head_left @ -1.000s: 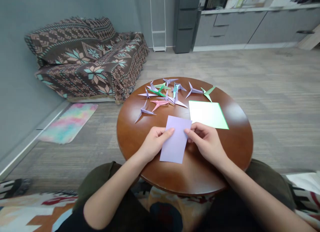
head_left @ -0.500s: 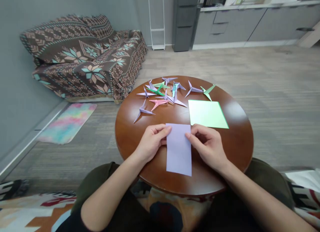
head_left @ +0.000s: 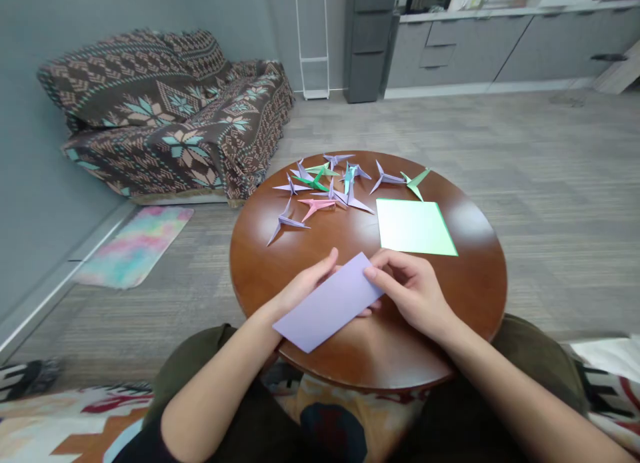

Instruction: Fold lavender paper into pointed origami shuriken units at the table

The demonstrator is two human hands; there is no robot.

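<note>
A folded lilac sheet of paper [head_left: 330, 303] slants over the near part of the round table, one end up by my right hand and the other down to the left. My right hand [head_left: 413, 286] pinches its upper right corner between thumb and fingers. Under the paper lies my left hand [head_left: 310, 283], thumb raised and apart; its fingertips show past the lower edge, the rest hidden. Just beyond my right hand rests a light green stack of square paper [head_left: 416, 227]. Several folded paper cranes, including a pink crane [head_left: 319, 206] and a lilac crane [head_left: 287, 222], stand farther back.
The brown round table [head_left: 260, 270] is close in front of my knees. A sofa with a patterned cover [head_left: 175, 116] stands at the left, a tie-dyed mat [head_left: 135, 246] before it. Grey cabinets [head_left: 465, 50] line the far wall.
The lilac paper has turned from upright to slanting, its lower end swinging left. My left hand has let go of its edge and opened beneath it. My right hand keeps its pinch.
</note>
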